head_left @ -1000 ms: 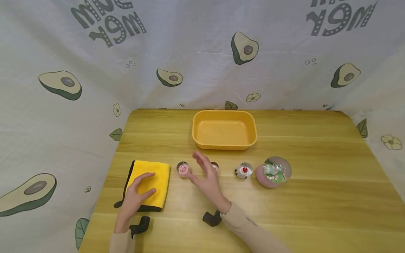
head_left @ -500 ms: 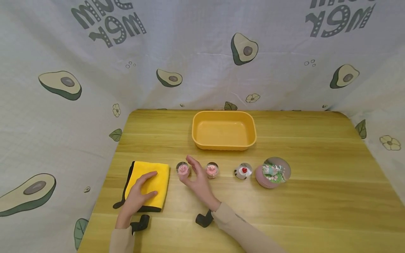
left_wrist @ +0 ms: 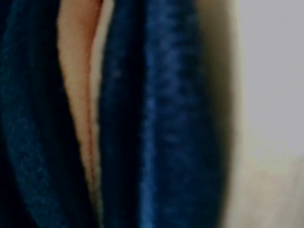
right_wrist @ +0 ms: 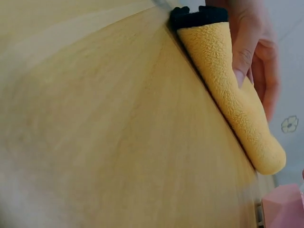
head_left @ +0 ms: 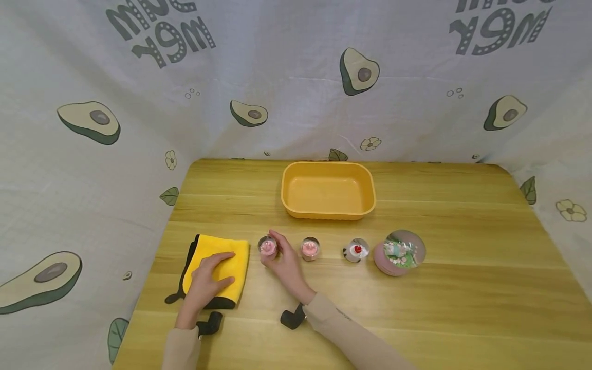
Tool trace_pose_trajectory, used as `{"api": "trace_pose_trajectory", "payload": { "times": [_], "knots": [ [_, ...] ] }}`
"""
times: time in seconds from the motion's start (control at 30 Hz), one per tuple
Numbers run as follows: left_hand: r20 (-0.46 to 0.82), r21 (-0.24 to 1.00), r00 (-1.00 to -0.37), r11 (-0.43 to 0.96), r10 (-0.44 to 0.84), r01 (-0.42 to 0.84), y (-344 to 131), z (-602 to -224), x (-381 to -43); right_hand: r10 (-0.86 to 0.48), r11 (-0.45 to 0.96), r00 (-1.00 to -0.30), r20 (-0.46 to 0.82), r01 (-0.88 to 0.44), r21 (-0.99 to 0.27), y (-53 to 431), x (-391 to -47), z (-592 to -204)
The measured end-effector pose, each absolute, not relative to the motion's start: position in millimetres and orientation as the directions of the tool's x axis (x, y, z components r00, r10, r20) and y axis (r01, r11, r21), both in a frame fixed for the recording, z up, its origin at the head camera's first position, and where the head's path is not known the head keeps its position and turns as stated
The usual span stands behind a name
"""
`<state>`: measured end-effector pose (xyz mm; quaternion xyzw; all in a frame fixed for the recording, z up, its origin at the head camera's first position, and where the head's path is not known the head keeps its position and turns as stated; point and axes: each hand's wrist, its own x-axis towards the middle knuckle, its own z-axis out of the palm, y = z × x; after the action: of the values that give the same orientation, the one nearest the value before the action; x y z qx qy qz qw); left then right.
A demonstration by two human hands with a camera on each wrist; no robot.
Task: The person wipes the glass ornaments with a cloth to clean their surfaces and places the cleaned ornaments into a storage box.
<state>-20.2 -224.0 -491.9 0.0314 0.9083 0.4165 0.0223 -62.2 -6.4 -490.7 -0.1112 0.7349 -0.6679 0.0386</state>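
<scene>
In the head view my right hand [head_left: 288,267] has its thumb and index finger around the near and far sides of a small snow globe [head_left: 267,248] with a pink base, which stands on the table. The right wrist view shows the globe's pink base [right_wrist: 283,207] at its lower right corner. My left hand [head_left: 205,281] rests on a folded yellow cloth [head_left: 236,259] with black edging, fingers and thumb spread apart. The thumb [right_wrist: 243,59] touches the fluffy cloth [right_wrist: 213,61] in the right wrist view. Blurred dark blue fabric [left_wrist: 171,114] fills much of the left wrist view.
Right of my right hand stand a second pink small globe [head_left: 310,248], a clear globe with a red ball [head_left: 356,250] and a larger globe on a pink base [head_left: 393,257]. A yellow plastic tub [head_left: 328,215] sits behind them. An avocado-print curtain [head_left: 296,77] hangs beyond the table.
My right hand has moved left and down from in front of the second globe, and its fingers have closed around the leftmost one. The left hand has shifted slightly right on the cloth.
</scene>
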Motion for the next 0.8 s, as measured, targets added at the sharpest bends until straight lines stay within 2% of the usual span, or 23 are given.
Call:
{"api": "trace_pose_trajectory", "payload": {
  "times": [0.17, 0.5, 0.6, 0.8],
  "knots": [
    [-0.007, 0.716, -0.999, 0.697, 0.052, 0.031, -221.2, -491.9, -22.2, -0.18, 0.165, -0.978, 0.101, -0.131, -0.977, -8.7, -65.8, -507.7],
    [0.04, 0.689, -0.999, 0.725, -0.025, 0.01, -212.8, -489.0, -21.0, -0.139, 0.227, -0.986, 0.092, -0.122, -0.966, -9.7, -67.6, -508.0],
    [0.068, 0.703, -0.997, 0.711, -0.045, 0.016, -210.1, -490.0, -19.1, -0.131, 0.219, -0.987, 0.089, -0.116, -0.969, -9.8, -67.2, -508.0],
    [0.118, 0.766, -0.989, 0.642, -0.094, 0.031, -207.5, -488.5, -11.9, -0.136, 0.11, -0.989, 0.062, -0.077, -0.991, -7.6, -62.4, -501.0]
  ]
}}
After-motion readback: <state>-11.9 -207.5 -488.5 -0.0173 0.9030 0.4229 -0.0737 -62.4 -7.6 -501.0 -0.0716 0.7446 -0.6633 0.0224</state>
